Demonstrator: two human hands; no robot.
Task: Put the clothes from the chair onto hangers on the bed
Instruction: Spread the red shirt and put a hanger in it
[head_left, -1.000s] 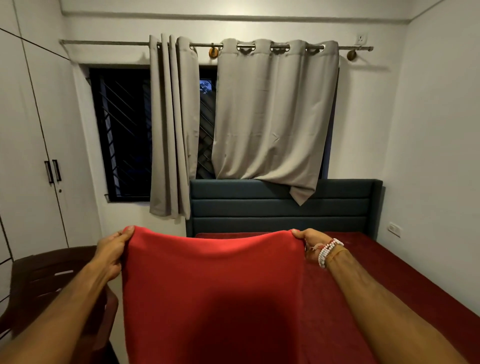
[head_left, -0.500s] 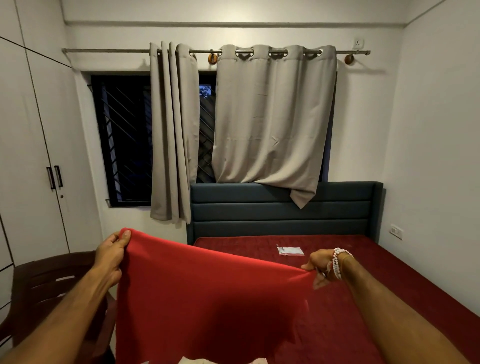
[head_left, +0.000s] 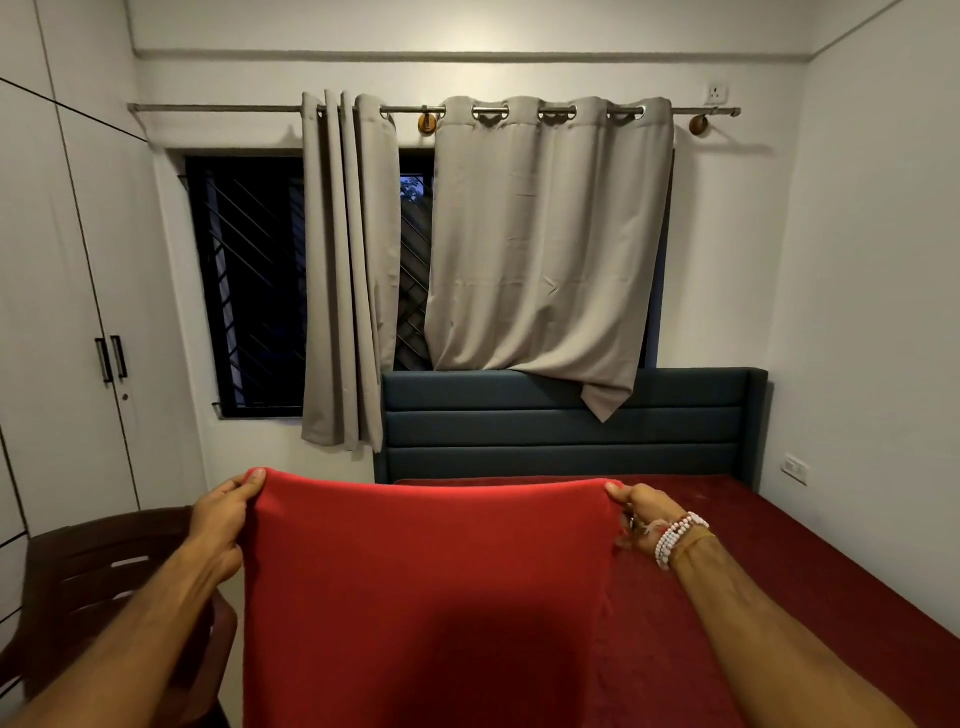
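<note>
A red garment (head_left: 426, 587) hangs stretched flat in front of me, held up by its top edge. My left hand (head_left: 226, 514) pinches its upper left corner and my right hand (head_left: 641, 517), with bead bracelets at the wrist, pinches the upper right corner. The cloth hangs over the near left part of the bed (head_left: 810, 582), which has a dark red cover. A brown plastic chair (head_left: 98, 582) stands at the lower left, beside my left forearm. No hanger is visible; the cloth hides what lies behind it.
A dark blue padded headboard (head_left: 566, 421) backs the bed against the far wall. Grey curtains (head_left: 545, 249) hang over a barred window. White wardrobe doors (head_left: 62, 332) fill the left side. A white wall runs along the bed's right edge.
My right hand has risen back up and outward, so the garment's top edge is level and taut again. The cloth once more hides the small white item on the bed.
</note>
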